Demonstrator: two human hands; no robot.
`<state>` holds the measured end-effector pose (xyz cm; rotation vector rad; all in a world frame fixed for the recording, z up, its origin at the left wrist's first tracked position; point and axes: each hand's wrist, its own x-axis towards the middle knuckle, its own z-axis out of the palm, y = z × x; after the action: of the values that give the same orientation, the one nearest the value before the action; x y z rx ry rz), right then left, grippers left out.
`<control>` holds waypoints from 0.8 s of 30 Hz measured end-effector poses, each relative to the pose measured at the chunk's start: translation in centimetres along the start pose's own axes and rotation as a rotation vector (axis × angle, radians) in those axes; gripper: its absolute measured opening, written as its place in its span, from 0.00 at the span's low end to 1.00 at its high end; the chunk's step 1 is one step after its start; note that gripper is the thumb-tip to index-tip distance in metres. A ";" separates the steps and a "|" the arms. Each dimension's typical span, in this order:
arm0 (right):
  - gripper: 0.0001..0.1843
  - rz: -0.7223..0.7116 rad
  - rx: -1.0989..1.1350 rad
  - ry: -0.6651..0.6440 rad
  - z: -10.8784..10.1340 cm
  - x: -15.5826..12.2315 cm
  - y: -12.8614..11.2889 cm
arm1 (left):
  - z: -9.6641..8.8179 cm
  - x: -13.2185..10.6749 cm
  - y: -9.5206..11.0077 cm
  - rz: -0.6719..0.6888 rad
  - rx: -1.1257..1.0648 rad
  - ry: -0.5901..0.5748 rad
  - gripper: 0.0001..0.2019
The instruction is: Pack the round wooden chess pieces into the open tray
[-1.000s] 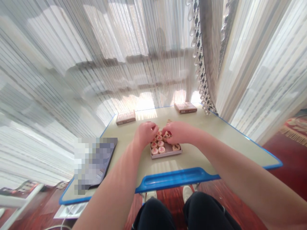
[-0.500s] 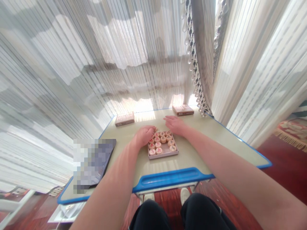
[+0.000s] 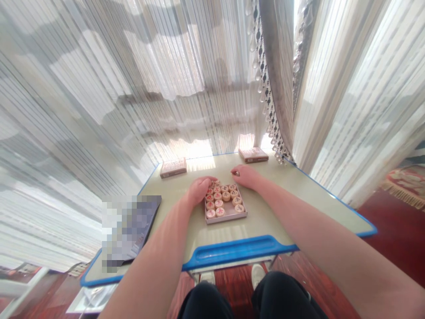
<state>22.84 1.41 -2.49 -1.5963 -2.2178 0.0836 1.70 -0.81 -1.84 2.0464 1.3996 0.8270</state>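
Observation:
A shallow open box (image 3: 227, 217) of round wooden xiangqi pieces (image 3: 218, 196) lies on the table in front of me. Red-marked pieces fill its left side, dark-marked ones its right, with a gap at the near middle. My left hand (image 3: 199, 188) is closed at the box's far left corner, its fingers bent round pieces (image 3: 215, 182) there; the hand partly hides them. Just past the far right corner, my right hand (image 3: 247, 176) has its fingers curled together in a pinch. Something small and dark shows between them, too small to name.
Two flat printed boxes, a left one (image 3: 173, 167) and a right one (image 3: 253, 154), lie along the table's far edge. A dark tablet-like slab (image 3: 146, 221), partly pixelated, rests at left. The pale folding table (image 3: 282, 212) has a blue rim. Curtains (image 3: 199, 110) hang behind.
My right hand's fingers, stretched out before, have curled into a pinch. My left hand has barely shifted at the box's corner. The box stays in place.

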 end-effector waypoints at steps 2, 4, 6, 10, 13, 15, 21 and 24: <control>0.17 0.031 -0.018 0.004 -0.1 0.0 0.0 | -0.1 -0.2 0.4 -0.007 0.015 -0.007 0.21; 0.17 0.053 -0.033 0.001 -0.2 0.1 0.0 | -0.3 -0.5 0.9 -0.010 0.031 -0.019 0.20; 0.18 0.058 -0.054 -0.006 -0.3 0.0 -0.1 | -0.3 -0.7 1.3 0.004 0.039 -0.040 0.20; 0.18 0.074 -0.080 -0.011 -0.4 0.0 -0.1 | -0.3 -0.8 1.6 0.034 0.087 -0.078 0.20; 0.16 0.108 -0.057 -0.027 -0.6 0.0 -0.2 | -0.2 -0.8 1.4 0.056 0.103 -0.101 0.24; 0.16 0.148 -0.035 -0.041 -0.7 -0.1 -0.2 | -0.2 -0.8 1.3 0.057 0.107 -0.117 0.27; 0.19 0.162 0.003 -0.026 -0.5 -0.1 0.3 | 0.1 -0.6 0.9 0.075 0.112 -0.113 0.33; 0.17 0.059 0.018 0.007 -0.2 -0.1 0.5 | 0.2 -0.6 0.8 0.052 0.100 -0.099 0.33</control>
<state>23.40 1.46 -2.48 -1.6498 -2.1588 0.1135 2.18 -1.61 -1.53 2.1766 1.3641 0.6793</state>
